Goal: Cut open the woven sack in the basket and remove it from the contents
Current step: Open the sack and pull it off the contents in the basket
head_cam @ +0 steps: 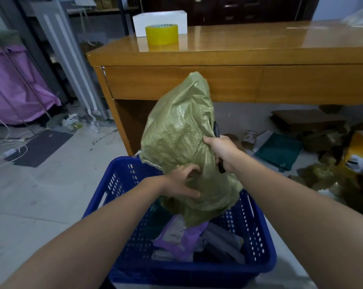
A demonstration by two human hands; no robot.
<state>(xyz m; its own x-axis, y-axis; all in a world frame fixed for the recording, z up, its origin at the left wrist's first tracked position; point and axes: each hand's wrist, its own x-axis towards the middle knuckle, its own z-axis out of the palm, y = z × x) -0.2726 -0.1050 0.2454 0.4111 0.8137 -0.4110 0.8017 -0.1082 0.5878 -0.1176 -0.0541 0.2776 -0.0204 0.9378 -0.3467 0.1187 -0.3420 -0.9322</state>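
Note:
A green woven sack (180,130) is lifted upright over the blue plastic basket (122,184), its lower open end still hanging inside. My left hand (182,181) pinches the sack low on its near side. My right hand (221,151) grips the sack's right edge together with a black cutter (216,129), whose ends stick out above and below the fist. Purple and grey parcels (180,240) lie loose in the basket under the sack.
A wooden desk (239,49) stands right behind the basket, with a yellow tape roll (161,35) and a white box (159,19) on it. Cardboard, a green bag (278,150) and crumpled sacks litter the floor at right. A dark mat (43,148) and cables lie at left.

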